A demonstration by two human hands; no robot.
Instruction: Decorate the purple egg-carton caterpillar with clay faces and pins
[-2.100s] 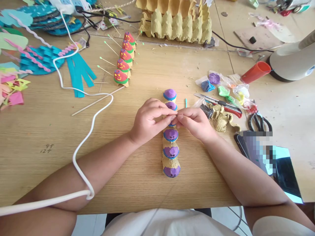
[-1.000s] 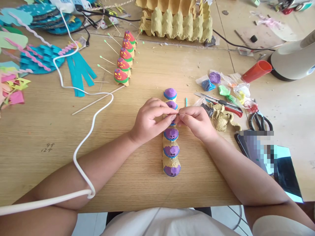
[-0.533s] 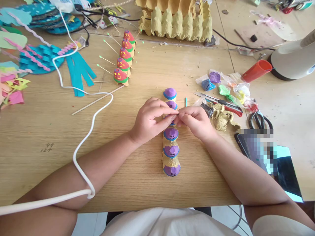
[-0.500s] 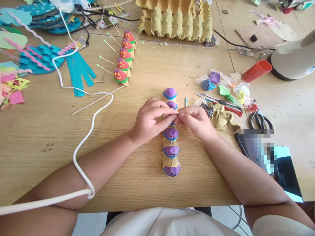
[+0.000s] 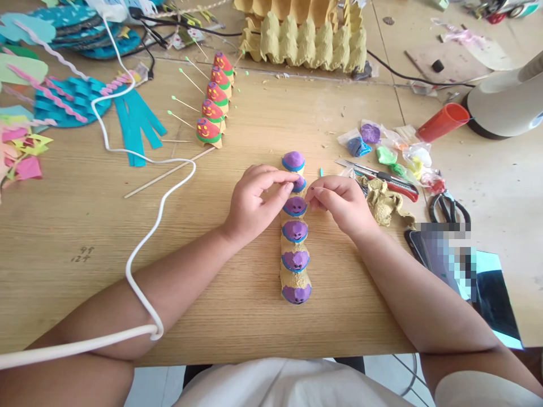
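Observation:
A strip of egg-carton cups point(image 5: 296, 230) lies lengthwise before me, its domes painted purple with blue rims; several nearer ones carry small black faces. Over the second cup from the far end, my left hand point(image 5: 258, 198) holds thumb and forefinger almost together in a pinch; what may be between them is too small to make out. Just right of the strip is my right hand point(image 5: 339, 200), fingers curled, with a tiny black bit of clay point(image 5: 312, 189) at its fingertips. A small blue stick point(image 5: 321, 172) lies beyond it, partly hidden by that hand.
Bagged coloured clay point(image 5: 370, 133), a utility knife point(image 5: 382, 178), torn carton scraps point(image 5: 382, 203) and scissors point(image 5: 449, 208) lie to the right. Red-green painted cups point(image 5: 213, 112) stand at the back left. A white cable point(image 5: 159, 209) crosses my left forearm. Egg cartons point(image 5: 292, 42) are behind.
My hands have moved apart from where their fingertips met, uncovering the third cup's face. The black bit now shows at my right fingertips.

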